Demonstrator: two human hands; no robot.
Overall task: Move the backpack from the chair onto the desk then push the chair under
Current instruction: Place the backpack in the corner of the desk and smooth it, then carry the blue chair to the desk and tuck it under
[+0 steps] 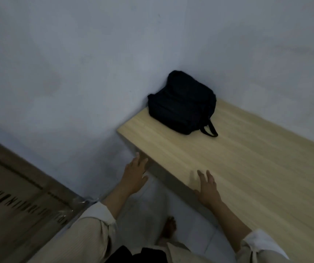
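Observation:
A black backpack (181, 104) lies on the far left corner of the light wooden desk (247, 168), against the wall, with a strap loop trailing toward me. My left hand (135, 172) hovers open just off the desk's left front corner, fingers spread. My right hand (208, 186) is open over the desk's front edge, fingers apart, holding nothing. Both hands are well short of the backpack. No chair is in view.
Pale walls (95, 73) meet in a corner behind the desk. A large flat cardboard box (15, 196) leans at the lower left. My bare foot (168, 229) stands on the light tiled floor below the desk edge.

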